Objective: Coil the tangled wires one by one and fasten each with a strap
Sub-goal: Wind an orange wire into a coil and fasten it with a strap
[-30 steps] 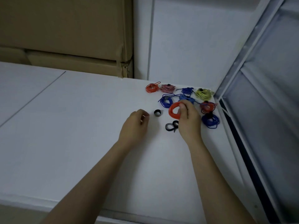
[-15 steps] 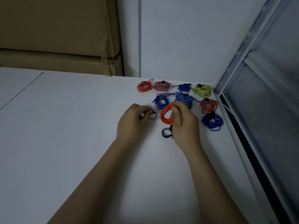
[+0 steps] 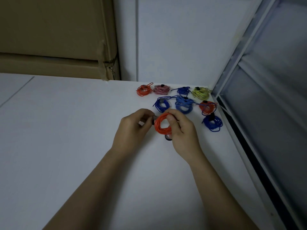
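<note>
1. The left hand [image 3: 131, 128] pinches a small dark strap [image 3: 153, 120] between thumb and fingertips, just left of the coil. Judged from here, it should find the strap's free end before feeding it, since the piece is small and mostly hidden by the fingers.
2. The orange coil [image 3: 162, 124] is held just above the white surface [image 3: 66, 130], between the two hands. The strap likely needs to pass through the open middle and wrap all the loops, not only a few.
3. The right hand [image 3: 181, 130] grips the coil's right side, thumb across the strands. Keeping that pinch firm should stop the loops from springing apart while the strap closes.
4. A second dark strap [image 3: 168, 137] lies on the surface, partly hidden under the right hand.
5. Far right, eight strapped coils [image 3: 184, 105] lie in rows near the corner; the finished one probably belongs beside the near blue coil [image 3: 212, 124].
</note>
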Tool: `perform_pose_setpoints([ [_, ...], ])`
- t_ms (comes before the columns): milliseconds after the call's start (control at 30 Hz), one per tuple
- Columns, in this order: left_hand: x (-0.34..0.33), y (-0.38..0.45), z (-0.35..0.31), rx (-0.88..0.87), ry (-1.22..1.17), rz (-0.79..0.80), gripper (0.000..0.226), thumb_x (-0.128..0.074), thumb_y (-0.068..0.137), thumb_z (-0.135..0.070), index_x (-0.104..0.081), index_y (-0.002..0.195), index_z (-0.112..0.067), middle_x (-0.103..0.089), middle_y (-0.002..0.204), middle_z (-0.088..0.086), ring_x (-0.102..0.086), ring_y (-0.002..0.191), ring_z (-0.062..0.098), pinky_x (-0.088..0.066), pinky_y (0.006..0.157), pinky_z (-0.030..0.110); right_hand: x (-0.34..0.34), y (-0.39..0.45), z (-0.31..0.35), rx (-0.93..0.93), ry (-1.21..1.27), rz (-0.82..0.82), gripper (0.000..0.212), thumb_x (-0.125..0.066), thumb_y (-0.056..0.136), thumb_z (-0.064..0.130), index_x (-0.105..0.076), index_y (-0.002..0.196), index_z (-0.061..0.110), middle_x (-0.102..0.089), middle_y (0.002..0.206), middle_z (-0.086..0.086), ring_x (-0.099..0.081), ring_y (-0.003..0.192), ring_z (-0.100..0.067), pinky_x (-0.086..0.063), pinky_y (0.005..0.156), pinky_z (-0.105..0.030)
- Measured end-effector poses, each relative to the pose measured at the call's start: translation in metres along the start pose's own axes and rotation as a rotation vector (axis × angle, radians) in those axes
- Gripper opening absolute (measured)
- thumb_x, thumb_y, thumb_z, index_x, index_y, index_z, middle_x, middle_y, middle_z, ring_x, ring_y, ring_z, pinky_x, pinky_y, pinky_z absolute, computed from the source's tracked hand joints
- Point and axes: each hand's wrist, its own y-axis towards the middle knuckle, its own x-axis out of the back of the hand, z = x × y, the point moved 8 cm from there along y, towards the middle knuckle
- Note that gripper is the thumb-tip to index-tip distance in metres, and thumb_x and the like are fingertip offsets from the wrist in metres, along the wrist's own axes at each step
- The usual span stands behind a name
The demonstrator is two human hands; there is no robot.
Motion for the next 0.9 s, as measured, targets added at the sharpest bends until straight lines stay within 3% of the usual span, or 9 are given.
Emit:
perform_pose_setpoints([
  [167,0.001,-0.003,-0.002,-0.017,-0.034,-0.008,0.014,-0.062,0.088,0.000,-0.064,0.095,-0.012,-0.064,0.086,-0.018,-0.061,0.081,-0.001,-0.048,0.067,0.011,-0.005,-0.006,-0.002,0.006,-0.019,0.044,0.021,-0.045,0.100,0.017,-0.057,0.102,0.035,-0.058,0.102,0.022,-0.055,0.097,0.005,-0.052,0.086,-0.031],
  [333,0.002,-0.005,-0.004,-0.111,0.110,-0.004,0.014,-0.060,0.089,-0.020,-0.066,0.098,-0.011,-0.069,0.089,-0.001,-0.065,0.077,0.016,-0.056,0.068,0.032,-0.011,-0.008,-0.001,-0.016,-0.017,0.085,0.019,-0.047,0.099,0.015,-0.058,0.102,0.030,-0.059,0.097,0.022,-0.054,0.087,0.012,-0.044,0.072,-0.007],
  [433,0.003,-0.004,-0.004,-0.146,0.105,0.006,0.014,-0.061,0.087,-0.021,-0.069,0.094,-0.012,-0.070,0.086,-0.004,-0.065,0.075,0.014,-0.055,0.067,0.033,-0.010,-0.007,-0.001,-0.006,0.028,0.089,0.024,-0.048,0.098,0.012,-0.059,0.096,0.034,-0.061,0.096,0.020,-0.056,0.086,0.009,-0.043,0.071,-0.008],
  [600,0.003,-0.002,0.001,-0.047,-0.093,-0.007,0.007,-0.066,0.087,-0.006,-0.069,0.087,-0.012,-0.065,0.085,-0.023,-0.064,0.078,0.004,-0.052,0.068,0.016,-0.011,-0.007,0.005,0.043,0.002,0.120,0.034,-0.049,0.097,0.008,-0.057,0.090,0.040,-0.060,0.092,0.021,-0.056,0.084,0.009,-0.042,0.070,-0.006],
  [767,0.002,0.001,-0.003,-0.098,-0.110,0.037,0.012,-0.063,0.088,-0.001,-0.069,0.091,-0.010,-0.066,0.087,-0.019,-0.063,0.082,0.003,-0.051,0.075,0.016,-0.002,-0.004,-0.001,0.014,0.036,0.084,0.024,-0.048,0.098,0.018,-0.062,0.100,0.037,-0.062,0.098,0.026,-0.059,0.089,0.001,-0.049,0.071,-0.020],
  [900,-0.002,-0.003,-0.008,-0.206,-0.016,0.067,0.012,-0.060,0.089,-0.020,-0.069,0.095,-0.014,-0.068,0.088,-0.008,-0.061,0.079,0.008,-0.051,0.071,0.029,-0.001,-0.003,-0.010,-0.082,0.072,0.117,0.026,-0.048,0.099,0.018,-0.066,0.111,0.031,-0.065,0.091,0.018,-0.053,0.066,0.002,-0.045,0.058,-0.019],
])
